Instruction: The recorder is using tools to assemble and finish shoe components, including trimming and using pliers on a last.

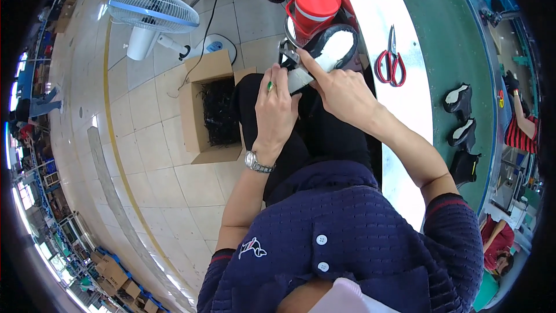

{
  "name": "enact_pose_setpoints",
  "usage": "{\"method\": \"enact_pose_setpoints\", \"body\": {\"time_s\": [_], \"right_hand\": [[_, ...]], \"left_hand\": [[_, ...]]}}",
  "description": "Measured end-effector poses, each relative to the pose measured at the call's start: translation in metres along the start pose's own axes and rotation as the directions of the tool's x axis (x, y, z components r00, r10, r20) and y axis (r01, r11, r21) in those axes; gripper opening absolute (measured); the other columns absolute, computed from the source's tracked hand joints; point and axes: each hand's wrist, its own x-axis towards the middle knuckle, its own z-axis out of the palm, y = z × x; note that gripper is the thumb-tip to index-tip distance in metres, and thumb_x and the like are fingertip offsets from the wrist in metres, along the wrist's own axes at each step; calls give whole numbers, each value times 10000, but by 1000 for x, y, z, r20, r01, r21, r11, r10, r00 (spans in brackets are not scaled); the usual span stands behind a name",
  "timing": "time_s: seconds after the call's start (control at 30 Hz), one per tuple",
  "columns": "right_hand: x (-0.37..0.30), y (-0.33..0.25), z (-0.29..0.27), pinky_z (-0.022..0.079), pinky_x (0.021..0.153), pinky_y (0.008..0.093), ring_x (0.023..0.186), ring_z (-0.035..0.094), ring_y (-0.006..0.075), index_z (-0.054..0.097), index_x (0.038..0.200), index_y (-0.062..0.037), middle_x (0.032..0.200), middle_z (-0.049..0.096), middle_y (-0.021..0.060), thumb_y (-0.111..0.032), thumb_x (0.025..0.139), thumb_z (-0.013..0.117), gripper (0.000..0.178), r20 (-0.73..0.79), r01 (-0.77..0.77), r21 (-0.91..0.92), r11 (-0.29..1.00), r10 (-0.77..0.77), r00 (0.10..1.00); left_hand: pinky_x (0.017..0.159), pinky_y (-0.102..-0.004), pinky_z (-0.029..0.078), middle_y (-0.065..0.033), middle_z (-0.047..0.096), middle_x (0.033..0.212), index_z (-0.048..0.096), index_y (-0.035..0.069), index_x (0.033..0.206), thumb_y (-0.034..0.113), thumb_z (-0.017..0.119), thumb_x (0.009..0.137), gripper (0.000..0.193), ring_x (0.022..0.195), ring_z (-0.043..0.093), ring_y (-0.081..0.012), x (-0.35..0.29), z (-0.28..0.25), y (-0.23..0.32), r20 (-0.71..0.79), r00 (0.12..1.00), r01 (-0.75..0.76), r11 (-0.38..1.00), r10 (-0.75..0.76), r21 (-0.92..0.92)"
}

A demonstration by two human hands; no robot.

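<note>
A black shoe [350,57] with a white underside lies bottom up over my lap, its toe end pointing away to the right. My left hand [277,101] is closed about its near left end, fingers together and thumb beside the white part. My right hand [341,90] is closed over the middle of the shoe, with its index finger stretched forward. The fingertip meets a small metal piece [288,53], perhaps a tool, at the far side of my left fingers. My hands hide its lower part, and its exact kind cannot be made out.
Red-handled scissors [391,66] lie on the metal worktop [405,133] at my right. Beyond it, black shoes [458,99] stand on a green belt [434,40]. A red-lidded bucket [318,1] is ahead; left are a carton [194,113] of black scraps and a fan [152,14].
</note>
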Motion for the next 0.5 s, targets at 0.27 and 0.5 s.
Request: {"method": "enact_pose_setpoints", "body": {"time_s": [0.27,0.5], "right_hand": [[-2,4,1,504,580,511,634,644,418,319,1411,-82,663,634,225,-176,873,570,601,64,6,-7,1000,-5,998],[-12,38,-30,505,665,503,796,642,421,384,1368,-95,923,646,236,-121,903,545,493,44,-262,-46,964,264,964]], "left_hand": [[887,-377,499,-178,595,1206,445,7,1275,67,800,662,712,1066,600,-343,3,-7,-15,3,1000,-16,992,17,-126],[1064,-368,375,-163,420,1439,185,93,1504,116,818,668,1050,1311,401,-319,-10,-25,-27,119,988,-68,965,101,-254]]}}
